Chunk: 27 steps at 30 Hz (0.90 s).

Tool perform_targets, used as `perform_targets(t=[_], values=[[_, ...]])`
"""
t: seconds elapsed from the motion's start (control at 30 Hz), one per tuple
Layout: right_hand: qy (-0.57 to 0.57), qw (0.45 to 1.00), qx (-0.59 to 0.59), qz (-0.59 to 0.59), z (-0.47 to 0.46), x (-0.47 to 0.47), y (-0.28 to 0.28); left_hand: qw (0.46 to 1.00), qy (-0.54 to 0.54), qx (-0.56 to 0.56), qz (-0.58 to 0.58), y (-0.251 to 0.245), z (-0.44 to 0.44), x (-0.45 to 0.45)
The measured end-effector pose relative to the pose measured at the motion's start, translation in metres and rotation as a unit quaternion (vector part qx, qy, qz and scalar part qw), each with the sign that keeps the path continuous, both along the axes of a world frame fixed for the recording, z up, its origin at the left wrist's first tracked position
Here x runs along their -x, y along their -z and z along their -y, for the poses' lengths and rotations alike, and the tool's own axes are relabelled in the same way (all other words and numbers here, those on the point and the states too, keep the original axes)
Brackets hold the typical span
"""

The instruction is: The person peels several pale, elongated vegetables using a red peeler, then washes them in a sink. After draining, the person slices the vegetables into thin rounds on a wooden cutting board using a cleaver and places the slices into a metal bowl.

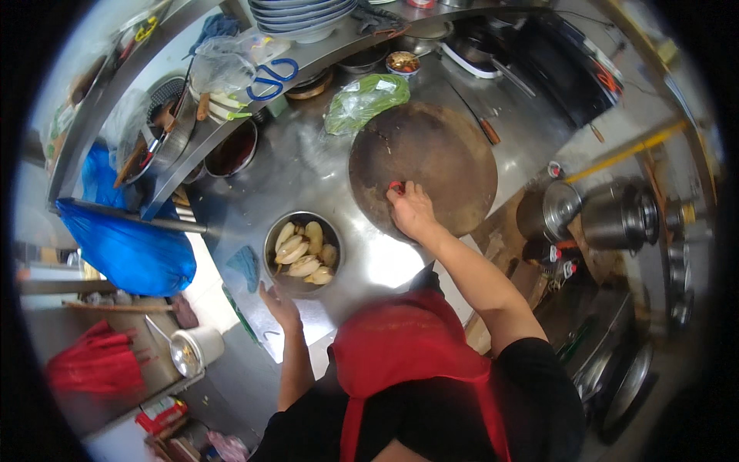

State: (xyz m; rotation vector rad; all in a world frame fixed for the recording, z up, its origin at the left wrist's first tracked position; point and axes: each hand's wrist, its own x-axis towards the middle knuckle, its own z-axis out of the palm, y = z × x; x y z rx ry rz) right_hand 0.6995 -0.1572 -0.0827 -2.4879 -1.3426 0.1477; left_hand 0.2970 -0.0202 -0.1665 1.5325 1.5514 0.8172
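Note:
My right hand (pixel 413 211) is over the near left part of a round wooden chopping block (pixel 444 150), with its fingers closed around a small red object (pixel 396 186). Most of that object is hidden by the fingers, so its kind is unclear. My left hand (pixel 280 306) holds nothing, its fingers apart just below a round metal pot (pixel 265 254). Whether it touches the pot's rim I cannot tell. Several pale, peeled vegetables (pixel 293 249), perhaps eggplants, lie in the pot. Left of the pot is a crumpled blue cloth (pixel 243 268).
Behind the block is a plastic bag of green vegetables (pixel 366 101). A wood-handled tool (pixel 489 131) lies on the steel table (pixel 288 167) to the block's right. A metal shelf (pixel 190 153) overhangs the left and back. A blue plastic bag (pixel 133 248) hangs at left.

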Motion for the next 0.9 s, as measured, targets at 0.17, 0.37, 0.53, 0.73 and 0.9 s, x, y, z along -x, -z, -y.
perform_targets(t=[0.17,0.37,0.53,0.73,0.9], values=[[-0.077,0.972,-0.186,-0.123,0.002,-0.084,-0.053,0.961,-0.075,-0.176,-0.199,-0.051,0.051,-0.039],[-0.159,0.905,-0.375,0.121,-0.102,-0.250,-0.163,0.965,-0.045,-0.183,-0.183,-0.091,0.115,-0.115],[-0.135,0.948,-0.257,0.130,-0.189,-0.354,-0.209,0.958,-0.026,-0.161,-0.236,-0.108,0.136,-0.138],[-0.114,0.913,-0.362,0.148,-0.122,-0.399,-0.154,0.964,0.023,-0.140,-0.224,-0.114,0.120,-0.165],[0.046,0.990,0.124,-0.045,0.068,-0.414,0.000,0.930,0.002,-0.260,-0.258,-0.088,0.073,-0.169]])
